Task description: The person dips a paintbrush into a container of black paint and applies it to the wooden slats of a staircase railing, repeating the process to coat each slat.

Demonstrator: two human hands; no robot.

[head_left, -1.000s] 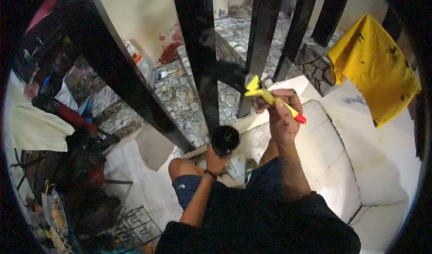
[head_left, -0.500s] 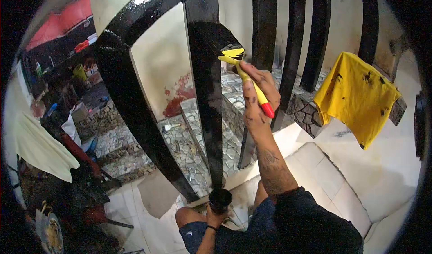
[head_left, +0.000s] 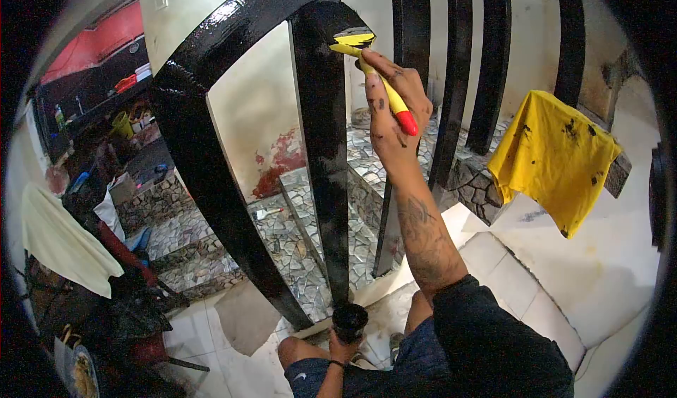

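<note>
My right hand point(head_left: 396, 105) is closed around the yellow handle of a paintbrush point(head_left: 388, 88) with a red end. The dark bristles press against the upper part of a glossy black slat point(head_left: 319, 130), just below the curved black beam point(head_left: 233, 28) it meets. Dark stains mark my fingers. Low in the view, my left hand point(head_left: 343, 348) holds a black cup point(head_left: 350, 320) upright near the slat's bottom end. What is inside the cup looks dark.
More black slats point(head_left: 451, 81) stand to the right. A stained yellow cloth point(head_left: 557, 155) hangs over a stone-clad ledge point(head_left: 474, 190). On the left are a pale cloth point(head_left: 67, 239), a cluttered dark chair, and stone-patterned steps point(head_left: 183, 236) behind the slats.
My right hand and the brush have moved up along the slat, closer to the curved beam. My left hand still holds the cup, and the view has shifted slightly.
</note>
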